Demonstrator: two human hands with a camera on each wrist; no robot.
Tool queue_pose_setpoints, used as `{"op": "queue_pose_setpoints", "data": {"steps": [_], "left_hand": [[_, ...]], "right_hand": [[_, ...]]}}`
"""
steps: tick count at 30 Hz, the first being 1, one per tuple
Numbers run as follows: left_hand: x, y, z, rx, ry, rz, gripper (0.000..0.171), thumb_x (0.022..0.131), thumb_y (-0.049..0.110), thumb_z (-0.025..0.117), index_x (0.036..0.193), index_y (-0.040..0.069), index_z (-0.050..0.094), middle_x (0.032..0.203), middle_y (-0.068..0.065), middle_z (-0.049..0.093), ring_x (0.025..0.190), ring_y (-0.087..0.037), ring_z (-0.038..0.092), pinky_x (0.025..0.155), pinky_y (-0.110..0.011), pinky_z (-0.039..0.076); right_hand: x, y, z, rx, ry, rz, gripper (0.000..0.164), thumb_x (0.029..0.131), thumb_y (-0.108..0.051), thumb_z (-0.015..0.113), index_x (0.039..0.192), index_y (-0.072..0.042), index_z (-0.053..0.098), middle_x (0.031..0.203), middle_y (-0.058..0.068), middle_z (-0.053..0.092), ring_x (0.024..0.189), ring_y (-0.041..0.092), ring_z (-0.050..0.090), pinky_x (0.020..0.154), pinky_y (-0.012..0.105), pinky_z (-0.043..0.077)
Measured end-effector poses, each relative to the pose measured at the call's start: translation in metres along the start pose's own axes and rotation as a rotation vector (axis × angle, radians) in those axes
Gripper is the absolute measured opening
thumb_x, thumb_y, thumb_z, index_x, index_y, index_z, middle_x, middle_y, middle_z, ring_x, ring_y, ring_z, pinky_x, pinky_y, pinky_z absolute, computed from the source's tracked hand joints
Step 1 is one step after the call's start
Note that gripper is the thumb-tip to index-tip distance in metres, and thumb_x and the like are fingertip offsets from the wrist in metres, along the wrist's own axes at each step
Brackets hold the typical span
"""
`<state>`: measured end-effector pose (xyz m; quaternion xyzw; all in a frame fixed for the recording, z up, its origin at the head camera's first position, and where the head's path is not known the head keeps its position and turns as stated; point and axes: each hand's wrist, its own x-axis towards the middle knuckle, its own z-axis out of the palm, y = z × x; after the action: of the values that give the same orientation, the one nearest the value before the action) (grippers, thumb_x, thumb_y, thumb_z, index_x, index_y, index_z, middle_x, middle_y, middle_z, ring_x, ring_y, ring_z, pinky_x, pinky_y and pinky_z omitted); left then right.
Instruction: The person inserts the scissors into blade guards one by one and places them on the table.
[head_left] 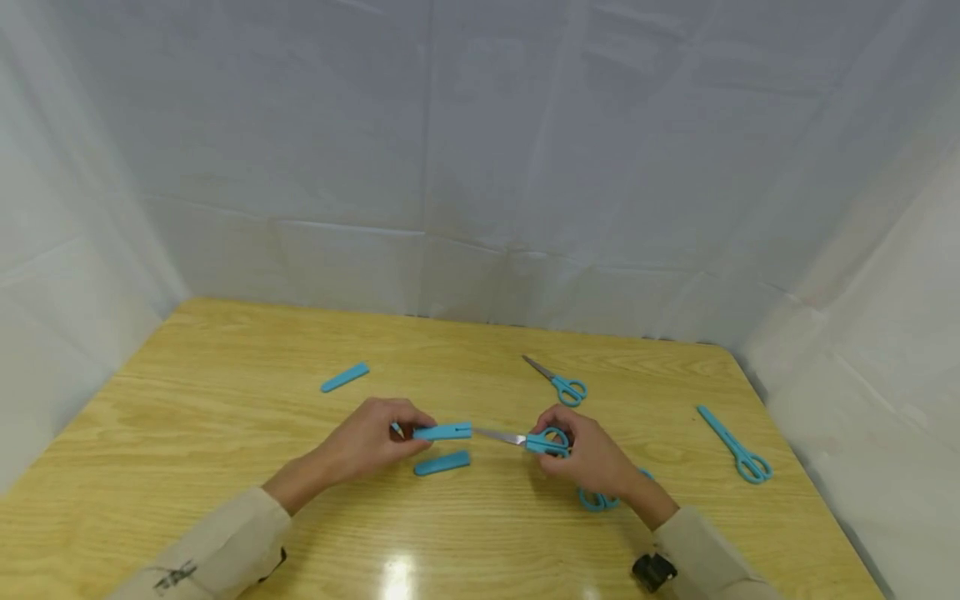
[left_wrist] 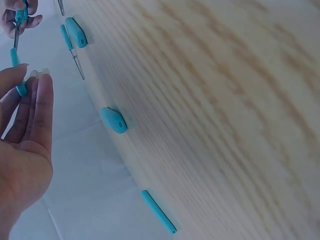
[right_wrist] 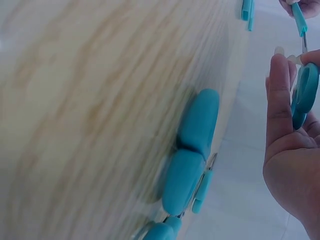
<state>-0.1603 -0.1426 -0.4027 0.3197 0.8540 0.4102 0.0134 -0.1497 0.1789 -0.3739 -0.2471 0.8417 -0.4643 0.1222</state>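
Observation:
Between the thumb and fingers of my left hand (head_left: 371,437) is a light-blue scissors cover (head_left: 452,431), its slotted end facing right. My right hand (head_left: 588,454) grips a pair of scissors (head_left: 546,443) by the blue handles, with the closed blades pointing left. The blade tip is at the cover's mouth; whether it has entered, I cannot tell. In the left wrist view, the cover (left_wrist: 14,57) lies in line with the blades. The right wrist view shows the scissors' handle (right_wrist: 306,87) in my fingers. Just below the held cover, a second cover (head_left: 442,463) lies on the table.
Another cover (head_left: 345,377) lies on the wooden table (head_left: 225,375) at the back left. Uncovered scissors (head_left: 568,390) lie behind my right hand. Covered scissors (head_left: 735,446) are at the right. Under my right wrist, more blue handles (head_left: 597,500) are partly hidden. White sheeting (head_left: 480,167) surrounds the table.

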Motion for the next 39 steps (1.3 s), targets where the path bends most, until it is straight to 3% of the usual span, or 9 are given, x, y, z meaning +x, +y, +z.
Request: {"op": "queue_pose_setpoints", "data": {"steps": [5, 12, 18, 23, 28, 33, 35, 39], "left_hand": [[0.0, 0.001, 0.0, 0.003, -0.008, 0.002, 0.019, 0.088, 0.015, 0.071, 0.105, 0.008, 0.072, 0.088, 0.009, 0.063, 0.076, -0.005, 0.058, 0.066, -0.022, 0.053], [0.0, 0.004, 0.004, -0.045, -0.029, 0.003, 0.019, 0.089, 0.017, 0.071, 0.106, 0.008, 0.071, 0.089, 0.008, 0.062, 0.078, -0.006, 0.059, 0.067, -0.023, 0.053], [-0.001, 0.006, 0.006, -0.09, -0.014, -0.004, 0.021, 0.089, 0.02, 0.07, 0.107, 0.009, 0.071, 0.09, 0.007, 0.063, 0.078, -0.007, 0.059, 0.066, -0.024, 0.054], [-0.001, 0.012, 0.009, -0.12, -0.002, -0.012, 0.021, 0.087, 0.018, 0.072, 0.106, 0.009, 0.072, 0.089, 0.007, 0.063, 0.076, -0.007, 0.059, 0.065, -0.024, 0.054], [0.001, 0.022, 0.014, -0.14, -0.02, -0.013, 0.022, 0.088, 0.02, 0.071, 0.107, 0.009, 0.071, 0.089, 0.007, 0.064, 0.077, -0.007, 0.06, 0.065, -0.024, 0.054], [0.0, 0.027, 0.016, -0.162, 0.006, -0.045, 0.021, 0.088, 0.022, 0.071, 0.105, 0.009, 0.072, 0.087, 0.007, 0.065, 0.076, -0.008, 0.06, 0.064, -0.025, 0.054], [-0.001, 0.028, 0.016, -0.186, 0.004, -0.059, 0.021, 0.088, 0.021, 0.071, 0.104, 0.007, 0.072, 0.085, 0.003, 0.067, 0.073, -0.011, 0.062, 0.061, -0.025, 0.054], [-0.003, 0.03, 0.018, -0.225, -0.008, -0.1, 0.021, 0.089, 0.02, 0.07, 0.105, 0.007, 0.071, 0.079, -0.004, 0.068, 0.066, -0.02, 0.064, 0.055, -0.026, 0.053]], "right_hand": [[0.004, 0.013, 0.003, -0.006, -0.01, -0.005, 0.025, 0.086, 0.001, 0.066, 0.109, -0.004, 0.057, 0.086, 0.014, 0.055, 0.064, 0.012, 0.048, 0.056, 0.027, 0.047], [0.009, 0.032, 0.01, 0.033, -0.025, -0.012, 0.023, 0.089, -0.006, 0.064, 0.109, -0.012, 0.054, 0.073, 0.004, 0.052, 0.055, 0.012, 0.047, 0.051, 0.026, 0.044], [0.01, 0.029, 0.012, 0.127, -0.004, -0.05, 0.019, 0.093, -0.008, 0.061, 0.108, -0.009, 0.05, 0.066, 0.004, 0.044, 0.053, 0.01, 0.034, 0.052, 0.025, 0.036], [0.01, 0.027, 0.017, 0.116, 0.01, -0.053, 0.021, 0.092, -0.007, 0.062, 0.108, -0.008, 0.049, 0.069, 0.004, 0.046, 0.054, 0.008, 0.035, 0.052, 0.024, 0.036], [0.011, 0.022, 0.023, 0.106, -0.016, -0.049, 0.021, 0.093, -0.011, 0.061, 0.11, -0.012, 0.049, 0.062, -0.002, 0.041, 0.052, 0.009, 0.034, 0.051, 0.023, 0.036], [0.011, 0.019, 0.028, 0.113, 0.006, -0.037, 0.021, 0.092, -0.006, 0.06, 0.109, -0.01, 0.048, 0.073, 0.002, 0.049, 0.056, 0.01, 0.036, 0.053, 0.024, 0.038], [0.011, 0.018, 0.03, 0.123, 0.009, -0.033, 0.022, 0.091, -0.002, 0.06, 0.109, -0.008, 0.048, 0.079, 0.004, 0.051, 0.057, 0.01, 0.038, 0.054, 0.024, 0.038], [0.009, 0.013, 0.032, 0.152, 0.006, -0.04, 0.022, 0.091, 0.004, 0.057, 0.108, -0.004, 0.047, 0.073, 0.002, 0.049, 0.054, 0.008, 0.035, 0.052, 0.021, 0.035]]}}
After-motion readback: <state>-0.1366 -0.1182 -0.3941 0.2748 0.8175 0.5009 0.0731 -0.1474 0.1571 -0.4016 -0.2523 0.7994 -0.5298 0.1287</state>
